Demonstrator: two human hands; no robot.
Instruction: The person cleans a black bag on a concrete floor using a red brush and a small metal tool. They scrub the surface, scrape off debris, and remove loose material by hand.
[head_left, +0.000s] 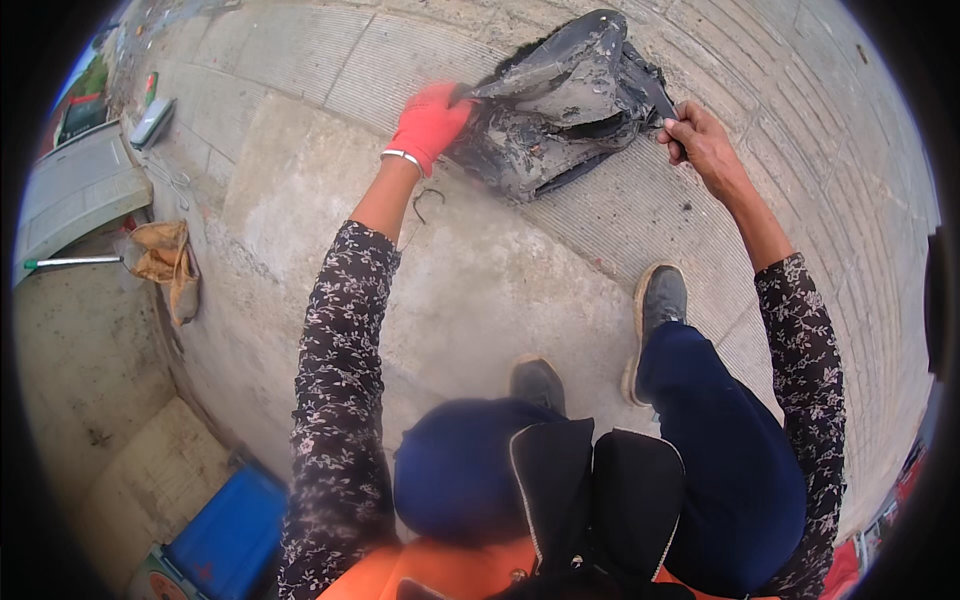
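Observation:
A torn, dirty black and grey sheet-like piece (562, 105), perhaps leather or rubber, lies crumpled on the concrete at the top of the head view. My left hand (430, 124), in a red glove, grips its left edge. At its right edge my bare right hand (694, 139) holds a dark, flat blade (658, 97), probably a knife; the handle is mostly hidden in the fingers. The blade lies against the piece's right side, and I cannot tell whether it cuts in.
My shoes (662, 296) stand on the concrete below. A brown cloth or sack (176, 262) lies at the left, near a green-tipped rod (75, 262). A grey case-like object (152, 122) sits at upper left, and a blue container (229, 529) at lower left. Ribbed paving (817, 187) runs along the right.

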